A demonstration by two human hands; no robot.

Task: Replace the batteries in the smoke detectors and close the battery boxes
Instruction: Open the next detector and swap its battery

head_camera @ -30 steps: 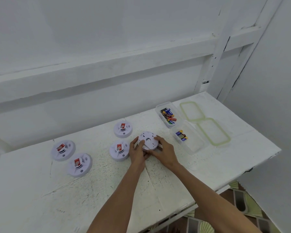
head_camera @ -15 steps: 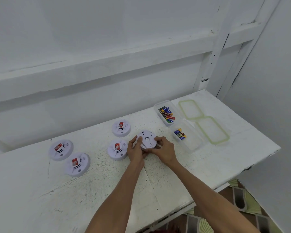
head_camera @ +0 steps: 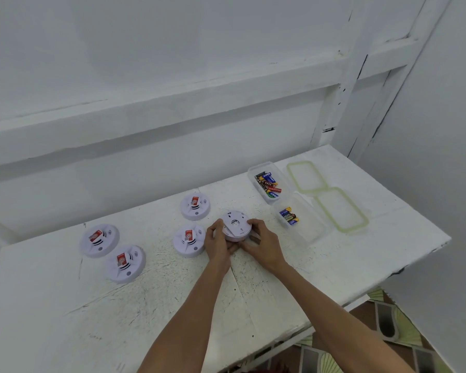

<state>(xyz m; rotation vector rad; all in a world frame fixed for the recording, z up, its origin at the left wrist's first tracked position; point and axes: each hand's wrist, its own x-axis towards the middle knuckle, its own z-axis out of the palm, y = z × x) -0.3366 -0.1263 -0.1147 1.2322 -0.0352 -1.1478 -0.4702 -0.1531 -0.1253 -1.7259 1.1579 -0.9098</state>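
On the white table (head_camera: 172,305), near its middle, both hands hold one detector (head_camera: 236,226) between them. The left hand (head_camera: 218,244) grips its left edge with the thumb on top and the fingers curled under. The right hand (head_camera: 264,247) grips the right edge in the same way, with the fingers bent round the rim. The detector is turned with its plain back side up and is a little tilted. I cannot tell if its lower edge touches the table.

Four more units lie face up, each with a red label. The back unit (head_camera: 195,206) is just behind the left hand, and the middle unit (head_camera: 189,240) is just beside that hand, on its left. The left unit (head_camera: 99,240) and the front unit (head_camera: 125,263) lie close together, well apart from the hands.

To the right of the hands stand two clear boxes, both open. The far box (head_camera: 264,168) holds many batteries (head_camera: 268,184) of mixed colours. The near box (head_camera: 307,235) holds only a few cells (head_camera: 288,217) at its far end. Beside the boxes, further right, lie the far lid (head_camera: 306,175) and the near lid (head_camera: 340,210), both flat with green rims.
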